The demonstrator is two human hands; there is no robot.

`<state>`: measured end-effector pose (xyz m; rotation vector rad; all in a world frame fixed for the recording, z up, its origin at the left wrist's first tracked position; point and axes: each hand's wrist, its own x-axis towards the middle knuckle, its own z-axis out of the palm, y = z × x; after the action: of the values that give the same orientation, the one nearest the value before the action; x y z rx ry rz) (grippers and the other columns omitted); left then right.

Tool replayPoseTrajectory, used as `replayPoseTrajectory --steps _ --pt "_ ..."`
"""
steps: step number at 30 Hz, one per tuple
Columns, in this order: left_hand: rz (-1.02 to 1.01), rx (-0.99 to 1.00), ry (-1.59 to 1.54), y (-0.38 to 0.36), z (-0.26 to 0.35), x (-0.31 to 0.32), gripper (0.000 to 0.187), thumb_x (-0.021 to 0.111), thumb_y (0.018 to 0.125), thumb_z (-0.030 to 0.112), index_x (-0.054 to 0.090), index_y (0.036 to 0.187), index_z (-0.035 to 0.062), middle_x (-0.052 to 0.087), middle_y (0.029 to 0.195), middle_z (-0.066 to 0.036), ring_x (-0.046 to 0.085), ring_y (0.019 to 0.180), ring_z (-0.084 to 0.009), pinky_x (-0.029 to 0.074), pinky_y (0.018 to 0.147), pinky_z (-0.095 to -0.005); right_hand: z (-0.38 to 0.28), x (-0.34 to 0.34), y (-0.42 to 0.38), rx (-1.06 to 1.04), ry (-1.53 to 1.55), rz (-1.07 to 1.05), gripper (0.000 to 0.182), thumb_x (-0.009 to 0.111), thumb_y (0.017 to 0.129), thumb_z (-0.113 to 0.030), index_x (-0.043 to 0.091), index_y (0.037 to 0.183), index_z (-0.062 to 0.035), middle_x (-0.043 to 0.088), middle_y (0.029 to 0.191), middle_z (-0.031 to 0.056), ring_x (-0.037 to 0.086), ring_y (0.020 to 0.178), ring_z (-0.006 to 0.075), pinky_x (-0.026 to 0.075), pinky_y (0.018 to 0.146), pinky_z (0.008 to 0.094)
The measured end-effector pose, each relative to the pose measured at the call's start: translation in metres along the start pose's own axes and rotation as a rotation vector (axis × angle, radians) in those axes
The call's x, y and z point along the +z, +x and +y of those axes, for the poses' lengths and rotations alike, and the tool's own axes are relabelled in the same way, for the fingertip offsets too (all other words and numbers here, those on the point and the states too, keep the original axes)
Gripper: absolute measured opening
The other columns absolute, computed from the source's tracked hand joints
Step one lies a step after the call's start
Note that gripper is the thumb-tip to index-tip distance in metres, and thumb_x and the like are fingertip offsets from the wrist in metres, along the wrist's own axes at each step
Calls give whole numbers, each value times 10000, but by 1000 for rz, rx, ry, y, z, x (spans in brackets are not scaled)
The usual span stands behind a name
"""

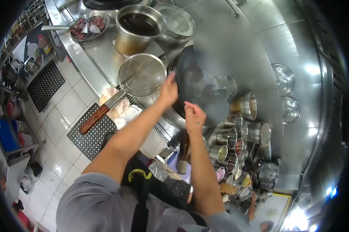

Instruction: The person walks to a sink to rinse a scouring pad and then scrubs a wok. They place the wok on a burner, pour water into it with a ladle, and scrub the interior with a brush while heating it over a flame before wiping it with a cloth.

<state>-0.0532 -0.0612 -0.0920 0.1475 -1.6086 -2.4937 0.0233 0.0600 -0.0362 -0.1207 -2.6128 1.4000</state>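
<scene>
1. We see both hands at the near rim of the dark wok (205, 83), which sits tilted on the steel range in the middle of the scene.
2. Our left hand (168, 92) is on the wok's left edge with its fingers curled over the rim, seemingly gripping it; we cannot tell how firmly.
3. Our right hand (194, 118) hovers at the near edge with its fingers loosely bent; whether it holds anything is unclear.
4. The wire strainer (141, 75) with its wooden handle lies just left of the wok, almost touching the left hand, so we judge it wise to keep the elbow clear of it.
5. The steel stockpot (138, 29) of dark liquid stands far left, and seasoning cups (230, 145) crowd the near right.
6. To do this well, we should steady the rim with a full grip and tip slowly, keeping the wrist away from hot metal.
</scene>
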Motion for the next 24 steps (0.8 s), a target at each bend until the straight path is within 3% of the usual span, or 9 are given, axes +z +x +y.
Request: replayPoseTrajectory --steps 3,9,11,13,15,16,18,22,24 --pt "-168 158 195 -72 8 -2 585 394 861 -22 343 1433 -132 426 1445 -327 337 1422 -404 244 1180 -396 -16 -4 5 32 122 33 190 661 887 -90 744 1022 13 634 757 -33 524 669 45 426 606 212" --pt "-75 235 172 46 30 -22 549 418 870 11 405 1411 -79 495 1342 -349 511 1238 -463 410 1062 -433 -34 -10 1 159 152 -4 187 650 893 -63 742 1030 27 608 810 -46 488 709 26 388 619 199" --pt "0 118 186 11 31 -11 563 406 867 6 408 1427 -51 519 1319 -347 518 1229 -466 418 1050 -432 -19 -12 4 93 136 -8 197 651 898 -82 740 1042 18 639 807 -9 523 695 71 420 623 247" --pt "68 340 314 -40 -20 3 551 397 925 6 400 1475 34 552 1349 -268 591 1205 -333 443 1012 -369 -26 -5 2 -141 -161 -9 210 652 900 -103 735 1061 4 669 821 39 565 703 140 451 641 298" --pt "8 40 163 -36 -10 -1 554 404 921 -10 403 1473 30 559 1342 -258 585 1206 -303 429 1022 -336 -68 -11 -13 -534 -788 -33 228 654 900 -123 728 1085 -13 698 852 99 615 734 233 483 675 352" --pt "-26 -114 90 -36 -8 -5 556 408 919 -18 404 1472 28 562 1338 -253 581 1207 -287 422 1028 -320 -82 -13 -19 -596 -856 -10 232 651 901 -128 724 1094 -22 701 886 120 625 777 271 491 710 376" --pt "32 -50 18 -20 -12 -5 543 417 919 -12 404 1462 0 570 1323 -242 575 1190 -259 416 1018 -297 -101 -22 -29 -710 -993 67 242 646 901 -137 716 1112 -40 707 954 163 644 864 346 508 780 423" --pt "-71 -144 -88 -57 -40 16 530 428 896 21 424 1419 -62 580 1292 -289 588 1181 -329 436 1004 -354 -62 -29 -32 -285 -730 -93 235 632 912 -129 709 1106 -20 701 1082 189 666 966 353 513 892 426" --pt "-158 -234 -50 -83 -29 3 510 440 886 6 468 1393 -46 615 1240 -278 622 1116 -337 459 968 -363 -62 -30 -38 -361 -705 43 239 631 911 -120 702 1107 -3 698 1085 199 672 958 355 529 864 411"
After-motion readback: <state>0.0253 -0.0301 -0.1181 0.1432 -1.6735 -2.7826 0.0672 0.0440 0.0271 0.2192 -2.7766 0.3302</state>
